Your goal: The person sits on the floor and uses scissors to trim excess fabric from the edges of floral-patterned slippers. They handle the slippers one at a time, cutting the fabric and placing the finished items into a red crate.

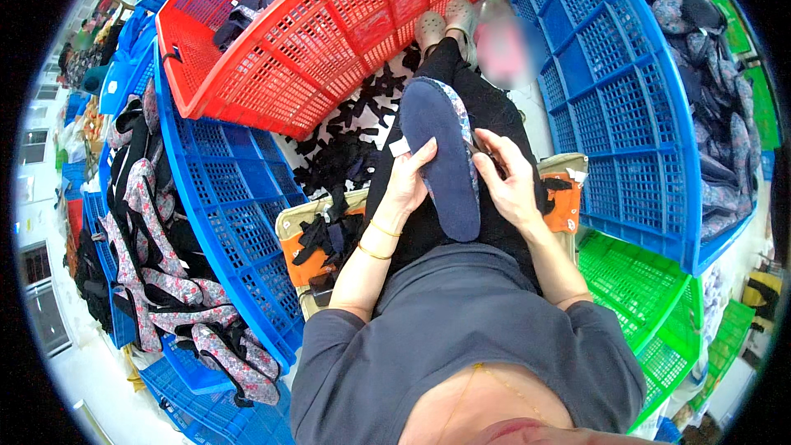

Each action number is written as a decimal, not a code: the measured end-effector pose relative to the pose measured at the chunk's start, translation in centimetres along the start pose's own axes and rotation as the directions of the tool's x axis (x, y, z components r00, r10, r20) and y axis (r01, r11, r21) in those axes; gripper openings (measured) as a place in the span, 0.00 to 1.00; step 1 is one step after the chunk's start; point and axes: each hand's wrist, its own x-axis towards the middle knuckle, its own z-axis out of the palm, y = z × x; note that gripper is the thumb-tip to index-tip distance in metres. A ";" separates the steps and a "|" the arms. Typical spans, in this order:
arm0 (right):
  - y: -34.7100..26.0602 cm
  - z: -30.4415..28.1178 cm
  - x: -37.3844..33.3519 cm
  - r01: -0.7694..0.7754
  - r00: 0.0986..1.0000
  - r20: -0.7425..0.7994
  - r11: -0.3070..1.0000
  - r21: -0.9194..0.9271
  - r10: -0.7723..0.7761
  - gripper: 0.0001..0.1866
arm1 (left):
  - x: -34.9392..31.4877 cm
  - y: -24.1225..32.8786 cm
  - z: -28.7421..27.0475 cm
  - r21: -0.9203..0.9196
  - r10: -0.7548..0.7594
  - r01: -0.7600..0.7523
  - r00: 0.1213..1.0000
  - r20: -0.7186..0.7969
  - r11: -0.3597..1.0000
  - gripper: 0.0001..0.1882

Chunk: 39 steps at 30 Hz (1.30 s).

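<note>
A slipper [441,156] with a dark blue sole and a floral fabric side lies over my lap, sole toward me and toe pointing away. My left hand [408,180] grips its left edge, thumb on the sole. A small white tag [400,147] sticks out beside that thumb. At the slipper's right edge, my right hand [508,180] pinches the floral side with thumb and fingers. What its fingertips hold there is partly hidden.
A red crate [354,33] stands ahead. Blue crates [239,206] [610,91] flank me, with floral slippers [156,239] at left and more slippers [717,115] at right. Black scraps [350,165] litter the floor. Green crates [634,280] sit at lower right.
</note>
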 end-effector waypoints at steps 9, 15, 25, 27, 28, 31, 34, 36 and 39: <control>0.3 0.5 2.4 0.050 0.998 -0.043 0.998 -0.027 -0.051 0.13 | -1.0 0.3 1.3 0.066 -0.021 0.021 1.000 -0.006 0.998 0.20; 3.0 -2.1 4.3 -0.195 0.956 -0.101 0.852 0.486 0.277 0.07 | -1.0 0.8 2.7 0.411 0.138 -0.126 0.990 0.000 0.903 0.19; -1.8 -0.6 3.3 0.418 0.908 0.169 0.796 -0.437 -0.384 0.16 | -0.1 -1.8 4.1 0.935 0.483 -0.353 0.826 0.289 0.044 0.31; -2.5 -0.7 3.6 0.431 0.902 0.195 0.771 -0.469 -0.386 0.15 | 0.0 -2.3 3.9 0.928 0.498 -0.365 0.794 0.350 -0.070 0.32; -2.6 -0.7 3.8 0.434 0.900 0.196 0.763 -0.479 -0.390 0.14 | 0.1 -2.5 3.9 0.921 0.502 -0.369 0.777 0.380 -0.126 0.33; -1.7 -1.2 3.9 0.417 0.908 0.176 0.769 -0.485 -0.381 0.12 | 0.2 -2.8 4.6 0.937 0.522 -0.329 0.783 0.338 -0.112 0.34; -0.4 -2.2 4.4 0.155 0.987 0.008 0.948 -0.278 -0.159 0.11 | 0.0 -3.0 4.8 0.936 0.535 -0.328 0.772 0.342 -0.126 0.33; -0.5 -3.2 4.7 -0.058 0.988 -0.138 0.992 0.114 0.073 0.10 | 0.0 -2.8 5.0 0.944 0.507 -0.308 0.799 0.323 -0.116 0.33; 0.9 -4.8 4.5 -0.098 0.986 -0.084 0.901 0.423 0.146 0.17 | 0.8 -1.2 6.5 0.943 0.439 -0.331 0.852 0.286 0.026 0.24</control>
